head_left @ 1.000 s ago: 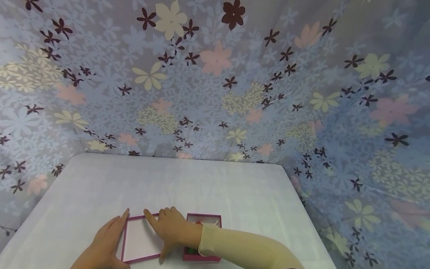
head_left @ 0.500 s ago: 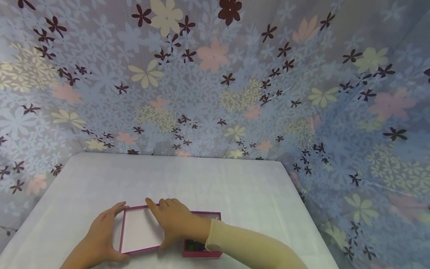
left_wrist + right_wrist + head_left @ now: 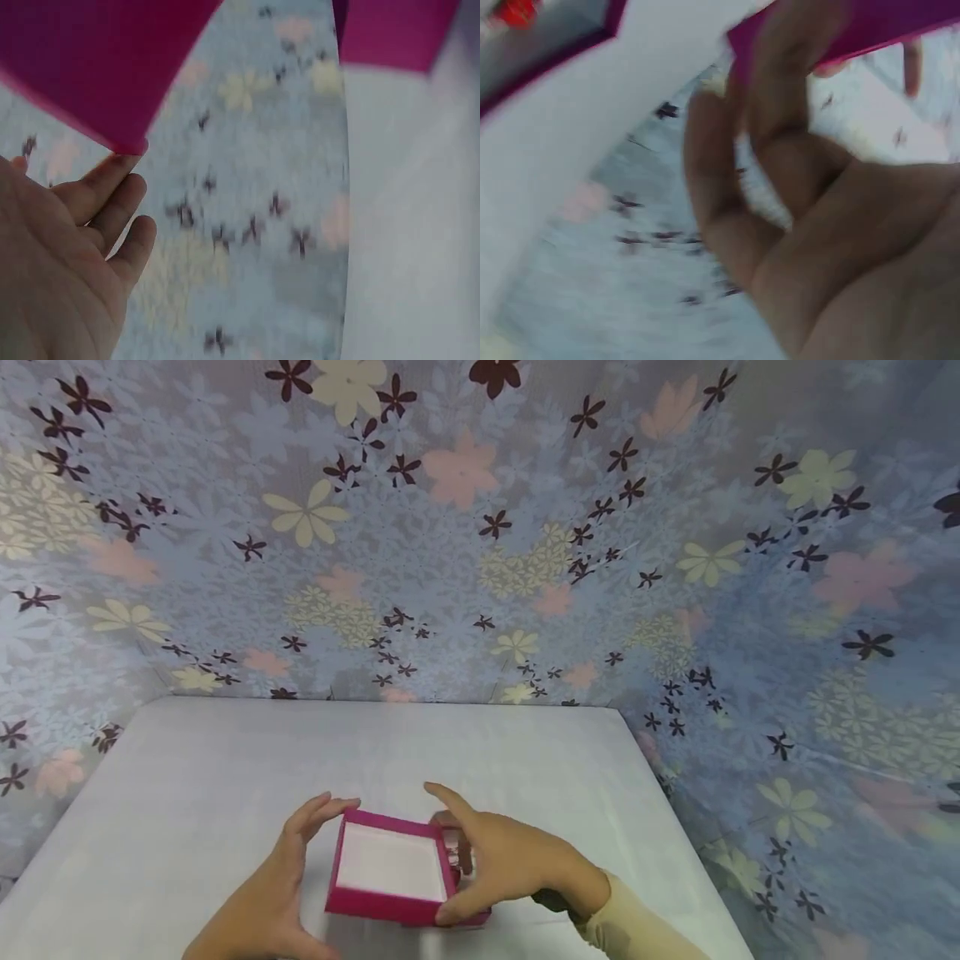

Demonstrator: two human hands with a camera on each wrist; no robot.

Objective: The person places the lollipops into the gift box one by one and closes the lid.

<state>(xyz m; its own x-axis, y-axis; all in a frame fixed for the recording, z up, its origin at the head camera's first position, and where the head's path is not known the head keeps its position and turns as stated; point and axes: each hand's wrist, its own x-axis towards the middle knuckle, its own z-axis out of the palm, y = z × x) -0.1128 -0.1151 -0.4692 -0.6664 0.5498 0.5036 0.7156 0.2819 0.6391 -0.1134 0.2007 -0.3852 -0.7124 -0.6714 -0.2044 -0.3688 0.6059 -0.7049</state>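
Observation:
A square magenta box lid (image 3: 390, 864), white inside, is tilted with its hollow side toward me in the head view. My right hand (image 3: 517, 856) grips its right side, thumb at the near corner and index finger stretched away. The left hand (image 3: 273, 877) has its fingertips at the lid's far left corner, and its thumb stands apart from the near one. In the left wrist view those fingers (image 3: 131, 206) lie fairly straight under the corner. Behind the lid, a second magenta box (image 3: 562, 64) is mostly hidden, with a red item (image 3: 516, 11) inside.
The white tabletop (image 3: 450, 743) stretches back to a flowered cloth (image 3: 420, 543) hanging behind and at the sides. A pale sleeve (image 3: 637, 918) covers the right forearm at the lower right.
The lid has moved to the right, over the other box, and has tilted. Both hands have shifted right with it, and the left thumb has come away from its edge.

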